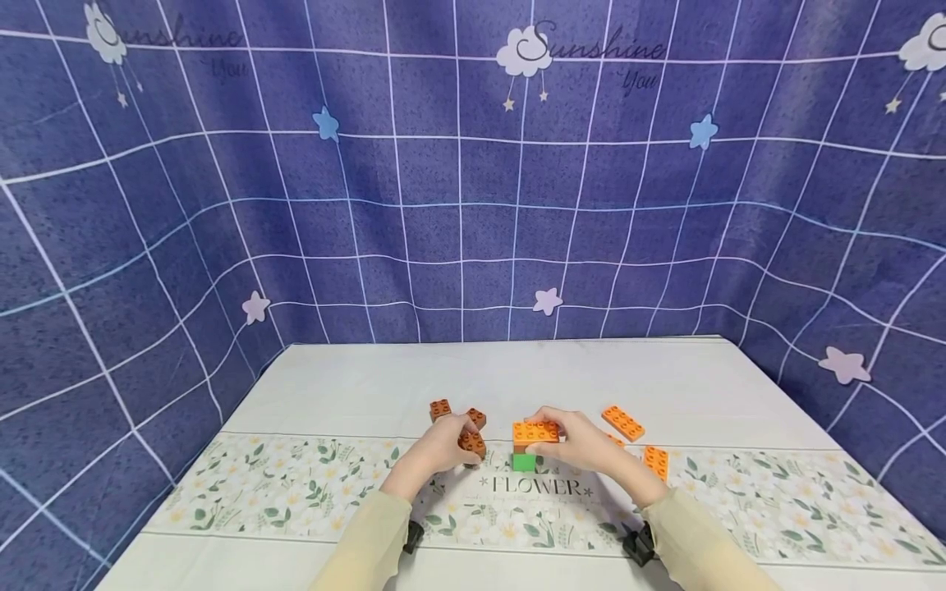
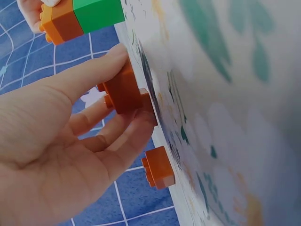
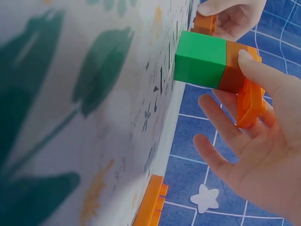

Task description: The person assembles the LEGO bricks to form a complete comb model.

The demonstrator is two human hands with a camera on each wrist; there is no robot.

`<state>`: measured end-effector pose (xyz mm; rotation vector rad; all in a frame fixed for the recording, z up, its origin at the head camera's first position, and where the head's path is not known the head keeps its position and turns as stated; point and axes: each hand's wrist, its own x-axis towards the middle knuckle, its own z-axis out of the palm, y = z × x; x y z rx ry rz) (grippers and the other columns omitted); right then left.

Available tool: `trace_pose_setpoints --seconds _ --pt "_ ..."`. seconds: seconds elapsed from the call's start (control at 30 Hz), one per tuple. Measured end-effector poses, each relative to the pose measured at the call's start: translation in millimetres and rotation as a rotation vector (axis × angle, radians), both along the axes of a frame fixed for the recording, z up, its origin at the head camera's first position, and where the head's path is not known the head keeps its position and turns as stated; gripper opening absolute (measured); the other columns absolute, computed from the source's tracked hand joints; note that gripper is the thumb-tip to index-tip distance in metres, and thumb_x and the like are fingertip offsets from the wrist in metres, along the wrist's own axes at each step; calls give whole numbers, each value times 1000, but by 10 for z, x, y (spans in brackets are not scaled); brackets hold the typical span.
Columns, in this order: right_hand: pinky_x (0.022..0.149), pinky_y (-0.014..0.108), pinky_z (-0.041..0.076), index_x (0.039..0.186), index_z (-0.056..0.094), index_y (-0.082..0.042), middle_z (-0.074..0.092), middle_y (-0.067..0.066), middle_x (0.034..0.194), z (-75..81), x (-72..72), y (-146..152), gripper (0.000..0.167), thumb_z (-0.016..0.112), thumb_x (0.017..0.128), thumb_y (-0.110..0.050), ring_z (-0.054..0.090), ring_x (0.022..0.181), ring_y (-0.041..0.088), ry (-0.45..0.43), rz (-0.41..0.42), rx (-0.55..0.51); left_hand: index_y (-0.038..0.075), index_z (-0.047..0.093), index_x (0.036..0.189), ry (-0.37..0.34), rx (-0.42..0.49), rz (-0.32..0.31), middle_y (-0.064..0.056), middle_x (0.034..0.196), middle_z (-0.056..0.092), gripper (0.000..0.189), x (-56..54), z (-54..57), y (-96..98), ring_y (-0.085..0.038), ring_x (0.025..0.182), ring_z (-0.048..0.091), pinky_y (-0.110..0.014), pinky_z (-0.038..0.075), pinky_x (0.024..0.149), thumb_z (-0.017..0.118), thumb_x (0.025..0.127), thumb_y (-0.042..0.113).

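Note:
My left hand [image 1: 441, 444] pinches a brown toy building brick [image 2: 123, 92] between thumb and fingers, close over the table. Right of it stands a small stack: a green brick [image 3: 201, 57] at the bottom with a brown brick [image 3: 233, 67] on it. An orange studded plate [image 1: 535, 432] lies along the top, and in the right wrist view it reaches past the brick's side. My right hand [image 1: 580, 442] grips the plate and the upper brick, thumb on the near side; the other fingertips are partly hidden in the head view.
Two more brown bricks, one [image 1: 439, 408] farther back and one [image 1: 476, 418] nearer, stand behind my left hand. Several orange plates lie to the right, including one at the back [image 1: 623, 423] and one beside my right wrist [image 1: 655, 461]. A floral cloth [image 1: 296, 484] covers the table; a blue curtain [image 1: 458, 180] hangs behind.

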<state>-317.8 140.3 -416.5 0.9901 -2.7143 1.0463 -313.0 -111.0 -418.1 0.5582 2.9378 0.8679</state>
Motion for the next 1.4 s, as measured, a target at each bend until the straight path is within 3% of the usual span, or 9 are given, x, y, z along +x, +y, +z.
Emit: trace_pose_setpoints --seconds 0.17,0.27,0.8,1.4 --pt "89 46 49 115 61 -15 66 4 112 0 4 -5 36 69 85 -32 62 103 26 -15 2 -4 2 61 111 31 6 -34 -13 112 62 37 -15 -1 4 -30 107 57 -43 47 92 76 78 13" --pt "89 46 49 115 61 -14 66 5 114 12 12 -4 36 69 85 -31 61 104 27 -17 8 -3 2 61 113 8 20 -41 -13 114 61 39 -3 10 14 -30 109 56 -43 47 93 75 79 13" --pt "89 43 49 113 61 -15 66 2 110 22 4 8 33 68 85 -32 61 103 24 -17 19 -8 5 61 112 3 115 -53 -7 107 64 41 -22 73 54 -17 90 60 -33 51 80 77 77 21" --pt "90 44 49 112 62 -17 67 0 108 31 15 20 29 69 84 -25 62 100 21 -44 21 -30 8 63 116 78 128 -75 -2 99 62 38 -6 168 107 -20 89 59 -30 50 77 73 82 24"
